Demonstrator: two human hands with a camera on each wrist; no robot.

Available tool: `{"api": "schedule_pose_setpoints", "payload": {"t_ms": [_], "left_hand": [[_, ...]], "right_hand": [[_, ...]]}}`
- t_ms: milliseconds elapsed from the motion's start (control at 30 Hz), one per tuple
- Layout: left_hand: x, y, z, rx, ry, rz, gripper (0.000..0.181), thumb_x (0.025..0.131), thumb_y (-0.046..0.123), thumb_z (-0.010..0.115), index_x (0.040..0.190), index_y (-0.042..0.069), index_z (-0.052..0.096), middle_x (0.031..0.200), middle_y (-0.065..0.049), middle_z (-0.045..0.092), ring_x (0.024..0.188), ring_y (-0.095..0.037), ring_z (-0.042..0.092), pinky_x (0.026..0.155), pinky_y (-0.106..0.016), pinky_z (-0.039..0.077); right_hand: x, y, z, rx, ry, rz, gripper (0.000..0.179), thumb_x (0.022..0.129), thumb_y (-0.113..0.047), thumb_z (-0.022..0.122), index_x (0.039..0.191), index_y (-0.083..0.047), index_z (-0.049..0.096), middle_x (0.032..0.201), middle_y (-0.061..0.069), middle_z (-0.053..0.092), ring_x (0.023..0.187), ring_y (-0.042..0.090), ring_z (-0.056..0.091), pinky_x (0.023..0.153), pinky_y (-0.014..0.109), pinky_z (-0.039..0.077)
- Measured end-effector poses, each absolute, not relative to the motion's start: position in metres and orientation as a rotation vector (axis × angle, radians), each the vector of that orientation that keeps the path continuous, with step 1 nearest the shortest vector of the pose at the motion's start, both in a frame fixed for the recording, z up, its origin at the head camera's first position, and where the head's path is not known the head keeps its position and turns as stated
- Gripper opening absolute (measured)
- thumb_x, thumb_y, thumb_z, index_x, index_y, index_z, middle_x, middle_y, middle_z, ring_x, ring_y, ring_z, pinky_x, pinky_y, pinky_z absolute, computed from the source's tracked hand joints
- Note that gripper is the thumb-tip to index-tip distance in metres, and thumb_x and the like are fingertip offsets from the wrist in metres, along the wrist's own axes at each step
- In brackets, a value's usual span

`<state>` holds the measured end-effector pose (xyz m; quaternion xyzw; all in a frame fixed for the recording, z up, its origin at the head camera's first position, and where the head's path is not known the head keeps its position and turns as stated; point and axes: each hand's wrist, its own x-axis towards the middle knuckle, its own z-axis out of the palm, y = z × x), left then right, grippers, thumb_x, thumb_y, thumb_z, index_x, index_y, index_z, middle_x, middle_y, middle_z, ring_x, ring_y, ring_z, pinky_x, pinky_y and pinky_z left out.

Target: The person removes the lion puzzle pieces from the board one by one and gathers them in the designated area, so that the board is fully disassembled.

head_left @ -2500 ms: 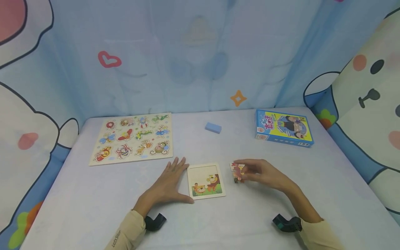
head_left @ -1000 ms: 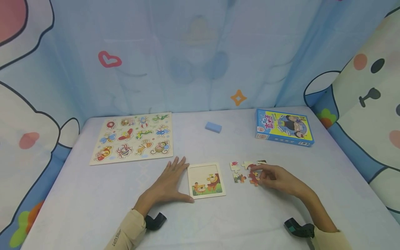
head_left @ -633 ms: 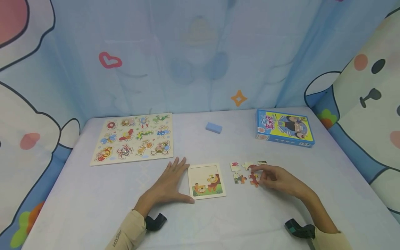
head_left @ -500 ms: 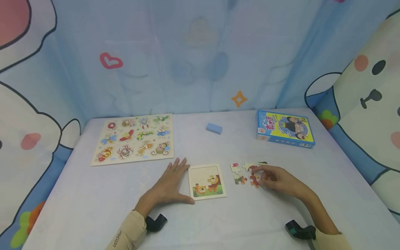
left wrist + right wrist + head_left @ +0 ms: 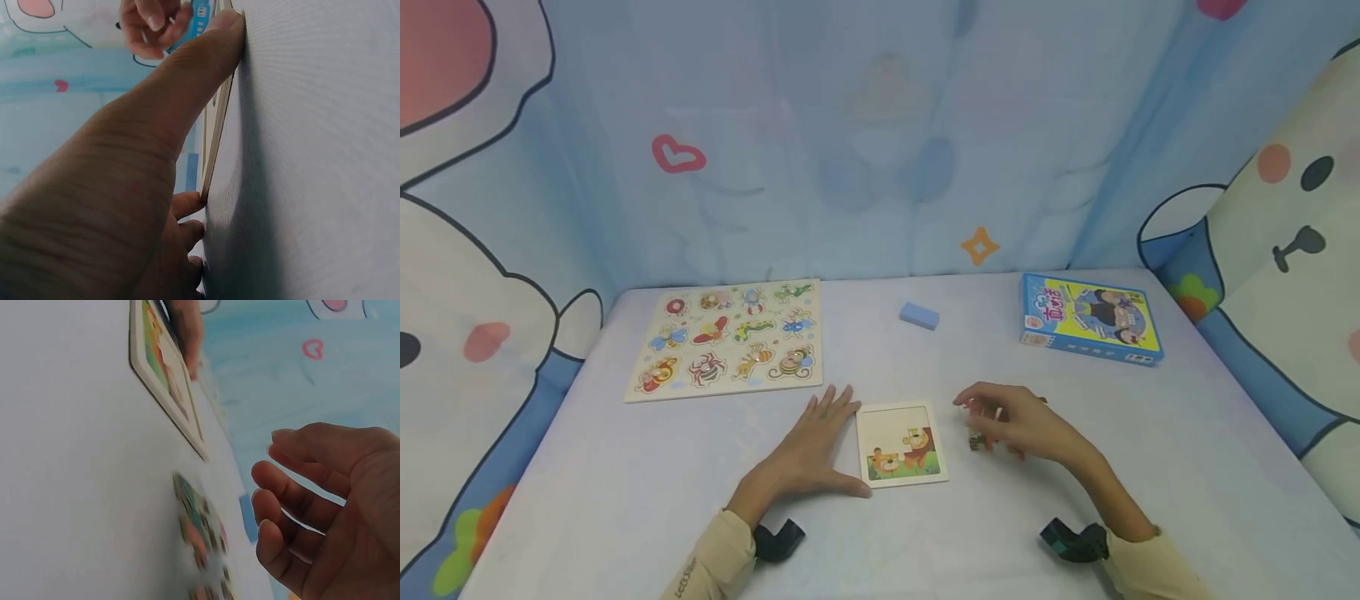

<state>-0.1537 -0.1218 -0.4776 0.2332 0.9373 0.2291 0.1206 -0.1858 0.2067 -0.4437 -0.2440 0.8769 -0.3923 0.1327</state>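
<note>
In the head view, a small wooden jigsaw tray (image 5: 891, 423) lies mid-table, with lion-picture pieces (image 5: 904, 455) filling its lower part. Fingers spread wide, my left hand (image 5: 808, 454) touches the tray's left edge with thumb and fingertips; the left wrist view shows the thumb (image 5: 206, 56) against that edge. My right hand (image 5: 1026, 423) hovers just right of the tray over loose jigsaw pieces (image 5: 976, 441), partly hiding them. Its fingers are loosely bent, and in the right wrist view nothing shows between them, with the pieces (image 5: 197, 531) lying below on the cloth.
A wooden board with insect pictures (image 5: 722, 342) lies at the back left. Behind the tray is a small blue block (image 5: 919, 316). At the back right sits a blue and yellow box (image 5: 1092, 319). A light blue curtain (image 5: 865, 142) hangs behind the table.
My right hand has moved left from the right-hand loose pieces to above the left-hand ones, covering several. My left hand has stayed at the tray. The head view has shifted slightly.
</note>
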Motion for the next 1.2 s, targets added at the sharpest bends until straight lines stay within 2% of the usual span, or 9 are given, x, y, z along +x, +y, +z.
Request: {"api": "schedule_pose_setpoints", "payload": {"t_ms": [67, 200, 333, 667, 1200], "left_hand": [[-0.154, -0.122, -0.477, 0.679, 2.736, 0.662, 0.12, 0.06, 0.074, 0.072, 0.151, 0.011, 0.025, 0.162, -0.006, 0.008, 0.148, -0.025, -0.002, 0.121, -0.043, 0.001], [-0.153, -0.122, -0.476, 0.68, 2.738, 0.661, 0.12, 0.06, 0.074, 0.073, 0.151, 0.011, 0.026, 0.162, -0.006, 0.008, 0.148, -0.024, -0.002, 0.121, -0.043, 0.001], [-0.153, -0.121, -0.477, 0.687, 2.739, 0.659, 0.12, 0.06, 0.074, 0.072, 0.151, 0.012, 0.026, 0.162, -0.005, 0.008, 0.148, -0.024, -0.002, 0.121, -0.043, 0.001], [-0.152, -0.122, -0.478, 0.699, 2.754, 0.654, 0.121, 0.06, 0.076, 0.071, 0.151, 0.011, 0.026, 0.161, -0.006, 0.008, 0.148, -0.025, -0.002, 0.121, -0.044, 0.001], [-0.151, -0.122, -0.476, 0.679, 2.747, 0.671, 0.12, 0.06, 0.074, 0.073, 0.152, 0.012, 0.026, 0.162, -0.005, 0.008, 0.148, -0.024, -0.002, 0.121, -0.043, 0.001]], "right_hand": [[-0.187, 0.193, -0.446, -0.751, 2.568, -1.098, 0.024, 0.089, -0.017, 0.068, 0.113, -0.014, 0.065, 0.084, -0.002, 0.061, 0.068, 0.015, 0.056, 0.049, 0.024, 0.052], [-0.185, 0.17, -0.453, -0.898, 2.619, -0.955, 0.024, 0.085, -0.017, 0.072, 0.109, -0.017, 0.068, 0.093, -0.009, 0.063, 0.086, 0.01, 0.055, 0.071, 0.026, 0.053], [-0.18, 0.158, -0.458, -0.946, 2.681, -0.847, 0.022, 0.082, -0.021, 0.075, 0.104, -0.022, 0.071, 0.096, -0.011, 0.061, 0.091, 0.009, 0.053, 0.081, 0.032, 0.05], [-0.175, 0.151, -0.459, -0.832, 2.747, -0.768, 0.026, 0.081, -0.024, 0.077, 0.106, -0.025, 0.071, 0.101, -0.01, 0.056, 0.095, 0.011, 0.052, 0.087, 0.036, 0.05], [-0.174, 0.147, -0.458, -0.85, 2.741, -0.758, 0.023, 0.081, -0.026, 0.077, 0.104, -0.023, 0.072, 0.099, -0.011, 0.056, 0.094, 0.009, 0.051, 0.085, 0.033, 0.051]]}}
